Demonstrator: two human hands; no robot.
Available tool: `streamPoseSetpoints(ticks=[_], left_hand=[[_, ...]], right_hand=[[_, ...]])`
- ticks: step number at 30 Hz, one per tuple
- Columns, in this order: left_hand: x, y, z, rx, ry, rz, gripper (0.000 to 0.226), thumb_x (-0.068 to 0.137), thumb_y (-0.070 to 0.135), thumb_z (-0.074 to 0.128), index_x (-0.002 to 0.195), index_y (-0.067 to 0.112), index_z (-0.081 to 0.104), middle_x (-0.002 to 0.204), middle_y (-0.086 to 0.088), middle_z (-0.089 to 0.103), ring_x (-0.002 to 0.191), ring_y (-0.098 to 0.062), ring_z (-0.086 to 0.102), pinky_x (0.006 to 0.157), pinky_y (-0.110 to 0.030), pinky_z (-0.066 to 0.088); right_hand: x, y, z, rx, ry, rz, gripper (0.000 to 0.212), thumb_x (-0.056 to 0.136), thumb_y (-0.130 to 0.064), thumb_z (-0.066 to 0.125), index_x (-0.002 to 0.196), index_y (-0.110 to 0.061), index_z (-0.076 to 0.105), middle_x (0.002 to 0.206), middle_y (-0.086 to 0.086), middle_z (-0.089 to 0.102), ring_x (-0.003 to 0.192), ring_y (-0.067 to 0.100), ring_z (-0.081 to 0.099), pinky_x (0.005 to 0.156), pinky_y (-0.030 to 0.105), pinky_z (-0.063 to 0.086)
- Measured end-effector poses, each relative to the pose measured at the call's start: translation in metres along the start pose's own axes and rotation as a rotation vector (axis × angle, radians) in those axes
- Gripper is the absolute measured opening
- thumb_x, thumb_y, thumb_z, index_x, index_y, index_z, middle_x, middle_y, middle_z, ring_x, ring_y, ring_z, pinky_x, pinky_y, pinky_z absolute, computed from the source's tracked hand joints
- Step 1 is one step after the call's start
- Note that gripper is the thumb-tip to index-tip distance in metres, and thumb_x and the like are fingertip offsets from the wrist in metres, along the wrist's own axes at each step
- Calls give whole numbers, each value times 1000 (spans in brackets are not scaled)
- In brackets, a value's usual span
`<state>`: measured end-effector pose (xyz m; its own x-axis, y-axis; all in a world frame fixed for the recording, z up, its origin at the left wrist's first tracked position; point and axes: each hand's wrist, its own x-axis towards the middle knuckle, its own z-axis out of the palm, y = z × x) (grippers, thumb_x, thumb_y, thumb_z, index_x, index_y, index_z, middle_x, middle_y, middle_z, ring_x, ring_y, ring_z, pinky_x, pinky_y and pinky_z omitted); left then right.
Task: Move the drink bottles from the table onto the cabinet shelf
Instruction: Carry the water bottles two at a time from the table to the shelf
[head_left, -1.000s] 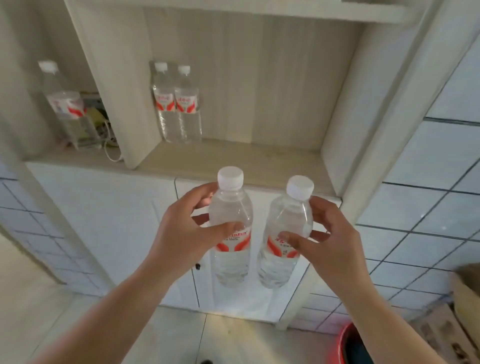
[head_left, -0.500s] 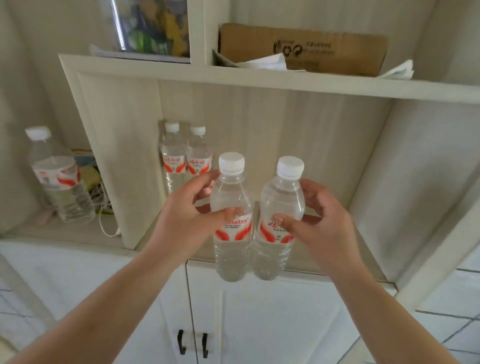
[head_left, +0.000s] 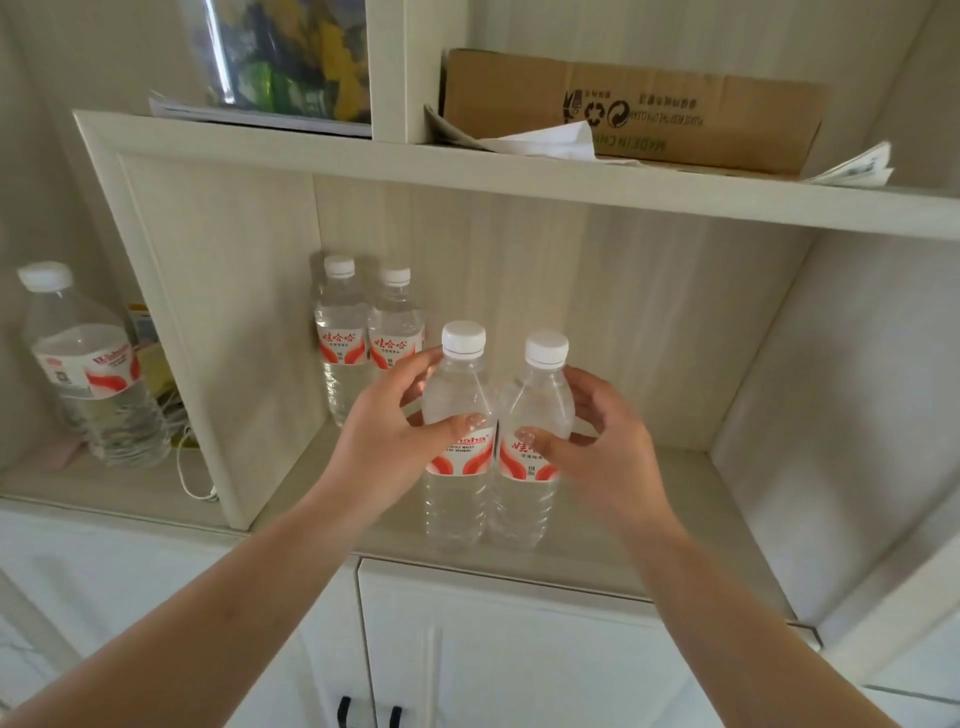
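Note:
My left hand (head_left: 387, 441) grips a clear water bottle (head_left: 457, 499) with a white cap and a red-and-white label. My right hand (head_left: 605, 447) grips a second bottle of the same kind (head_left: 524, 504), pressed against the first. Both stand upright over the front part of the cabinet shelf (head_left: 623, 551); their bases look to be on or just above the board. Two more such bottles (head_left: 366, 338) stand at the back left of the same compartment.
A larger water bottle (head_left: 88, 374) and a white cable (head_left: 195, 483) are in the left compartment, behind a divider panel (head_left: 218, 332). The shelf above holds a cardboard box (head_left: 649, 109) and papers. White cabinet doors (head_left: 519, 660) are below.
Both hands have carried the two bottles up and forward, from in front of the lower doors into the shelf compartment. The view has tilted upward.

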<state>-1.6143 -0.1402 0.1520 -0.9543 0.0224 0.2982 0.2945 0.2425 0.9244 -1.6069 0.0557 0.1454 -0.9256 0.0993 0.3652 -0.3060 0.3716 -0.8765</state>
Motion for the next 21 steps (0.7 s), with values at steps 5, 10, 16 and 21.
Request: streamPoseSetpoints(ticks=[5,10,16,21], left_hand=[[6,-7,10,-8,-12,-24,69,73,16,81,134,33,52,119,15,67,115,-3,60,101,-37,50],[6,-9,15,-13,-43,-23,72,72,18,81,136,32,50,122,15,66,117,-2,59,103,-36,48],[0,-18,14,-45,-24,-14,75,74,13,79,140,29,46,122,15,67,115,0,61,105,-37,47],[-16,-42,20,-81,-40,-114,91,71,25,82,147,31,31,133,11,60,128,-6,52,106,-43,44]], right_hand=[[4,9,-1,2,-14,14,63,67,-20,81,110,-51,48,110,-30,61,110,-6,56,90,27,53],[1,16,-4,2,-2,17,66,70,-22,80,125,-40,49,119,-21,61,113,-1,56,92,25,52],[-4,25,-6,40,-145,17,86,74,-19,77,144,-36,29,132,-22,53,116,-7,53,93,9,43],[-14,49,0,121,-203,110,87,76,-7,74,145,-27,27,133,-15,55,117,-7,53,99,23,46]])
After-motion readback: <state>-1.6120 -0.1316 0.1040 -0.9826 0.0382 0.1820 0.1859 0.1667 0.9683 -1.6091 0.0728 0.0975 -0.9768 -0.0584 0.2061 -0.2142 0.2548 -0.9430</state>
